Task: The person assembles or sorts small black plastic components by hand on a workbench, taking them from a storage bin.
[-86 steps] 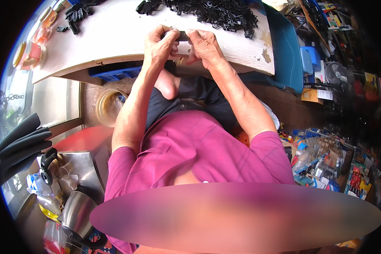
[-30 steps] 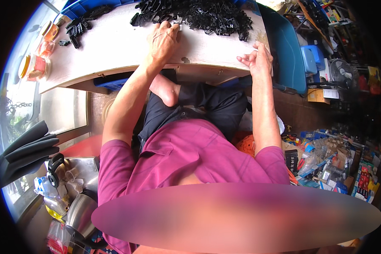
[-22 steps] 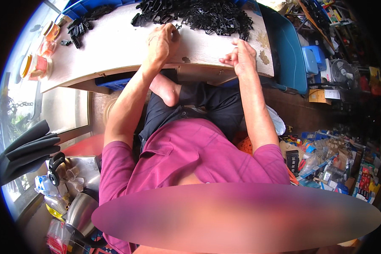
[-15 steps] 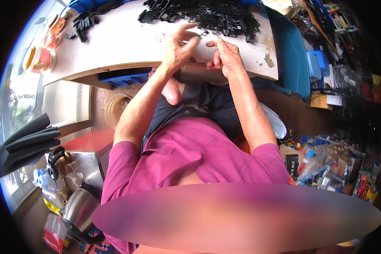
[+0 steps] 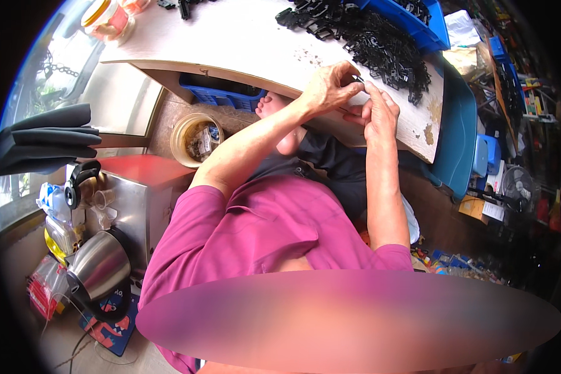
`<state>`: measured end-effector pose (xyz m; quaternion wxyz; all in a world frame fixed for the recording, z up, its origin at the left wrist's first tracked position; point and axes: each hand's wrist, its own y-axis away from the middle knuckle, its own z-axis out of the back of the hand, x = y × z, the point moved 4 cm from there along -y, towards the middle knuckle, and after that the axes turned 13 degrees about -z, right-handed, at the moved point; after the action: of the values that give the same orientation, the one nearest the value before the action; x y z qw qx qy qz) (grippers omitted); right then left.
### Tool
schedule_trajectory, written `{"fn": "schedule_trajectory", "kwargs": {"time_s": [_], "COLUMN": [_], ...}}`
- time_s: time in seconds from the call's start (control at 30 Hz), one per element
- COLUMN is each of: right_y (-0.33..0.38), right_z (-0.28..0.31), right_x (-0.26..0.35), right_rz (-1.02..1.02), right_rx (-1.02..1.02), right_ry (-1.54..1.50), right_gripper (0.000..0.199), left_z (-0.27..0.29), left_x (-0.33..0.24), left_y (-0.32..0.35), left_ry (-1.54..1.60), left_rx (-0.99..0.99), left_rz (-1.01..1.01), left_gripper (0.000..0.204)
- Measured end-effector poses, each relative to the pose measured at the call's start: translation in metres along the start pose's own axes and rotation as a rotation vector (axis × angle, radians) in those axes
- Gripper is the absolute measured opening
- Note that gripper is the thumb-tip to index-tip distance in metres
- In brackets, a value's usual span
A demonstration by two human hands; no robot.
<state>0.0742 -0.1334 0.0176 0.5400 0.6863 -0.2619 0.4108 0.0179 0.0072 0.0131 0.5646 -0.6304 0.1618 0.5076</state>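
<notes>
Both hands meet over the front part of the white table (image 5: pixel 243 37). Between their fingertips is a small black plastic piece (image 5: pixel 358 78), mostly covered by the fingers. My left hand (image 5: pixel 330 88) pinches it with thumb and fingertips. My right hand (image 5: pixel 381 113) is closed as well, its thumb and index finger against the piece from the right. Just beyond the hands lies a heap of black plastic parts (image 5: pixel 389 53), spread along the far right of the table. A few more black parts (image 5: pixel 184 9) are at the far left.
A blue crate (image 5: pixel 439 37) with black parts stands behind the heap. Jars with orange lids (image 5: pixel 96 12) are at the far left. Below are a blue basket (image 5: pixel 221 96), a tan bucket (image 5: pixel 177 140) and a steel kettle (image 5: pixel 100 265). A teal chair (image 5: pixel 458 124) is on the right.
My hands were apart, the left with its fingers spread; now they have come together on the small black piece. The whole view has turned, so the table sits further right and slanted.
</notes>
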Motion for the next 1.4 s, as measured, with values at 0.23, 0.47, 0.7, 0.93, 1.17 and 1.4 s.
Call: {"fn": "schedule_trajectory", "kwargs": {"time_s": [0.23, 0.47, 0.7, 0.93, 1.17, 1.4], "right_y": [0.001, 0.003, -0.002, 0.001, 0.0, 0.001], "right_z": [-0.007, -0.013, -0.009, -0.014, -0.009, -0.01], "right_x": [-0.003, -0.002, -0.004, -0.003, -0.004, -0.003], "right_rz": [0.034, 0.035, 0.013, 0.003, 0.013, 0.002], "right_rx": [0.095, 0.141, 0.155, 0.18, 0.189, 0.182], "right_ry": [-0.104, -0.125, -0.087, -0.098, -0.141, -0.14], "right_gripper": [0.024, 0.021, 0.017, 0.017, 0.016, 0.016], "left_z": [0.094, 0.294, 0.289, 0.293, 0.242, 0.237], "left_x": [0.019, 0.073, 0.078, 0.08, 0.043, 0.044], "left_y": [-0.003, -0.021, -0.023, -0.013, -0.008, 0.001], "left_ry": [-0.275, -1.147, -1.347, -1.485, -1.343, -1.333], "left_rx": [-0.362, -0.24, -0.235, -0.281, 0.151, 0.056], "left_rz": [-0.073, 0.552, 0.16, -0.268, -0.216, -0.139], "left_gripper": [0.031, 0.02, 0.024, 0.028, 0.028, 0.038]}}
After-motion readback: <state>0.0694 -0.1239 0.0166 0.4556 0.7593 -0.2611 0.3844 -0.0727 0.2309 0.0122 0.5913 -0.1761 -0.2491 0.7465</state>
